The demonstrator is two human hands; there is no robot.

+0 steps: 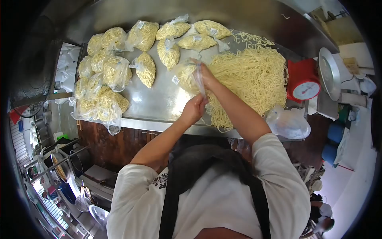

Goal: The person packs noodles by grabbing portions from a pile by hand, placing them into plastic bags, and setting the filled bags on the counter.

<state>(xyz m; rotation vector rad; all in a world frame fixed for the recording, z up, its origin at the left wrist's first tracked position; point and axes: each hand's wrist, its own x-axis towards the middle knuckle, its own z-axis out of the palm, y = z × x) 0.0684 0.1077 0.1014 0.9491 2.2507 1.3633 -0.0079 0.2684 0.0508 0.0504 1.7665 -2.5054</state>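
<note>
A clear plastic bag of noodles (185, 75) lies on its side over the metal tabletop, its mouth turned to the right. My left hand (193, 108) is closed on the near edge of the bag's mouth. At the far edge of the mouth, my right hand (207, 75) grips the plastic, its fingers partly hidden by the bag and the hand itself. Just right of the bag spreads a big heap of loose pale-yellow noodles (254, 79), close under my right forearm.
Several filled noodle bags (116, 73) crowd the table's left side, and more lie along the back. A red dial scale (303, 81) with a round metal pan stands right of the heap. Clear plastic bags (289, 122) rest at the front right corner. Another person (320, 217) is at lower right.
</note>
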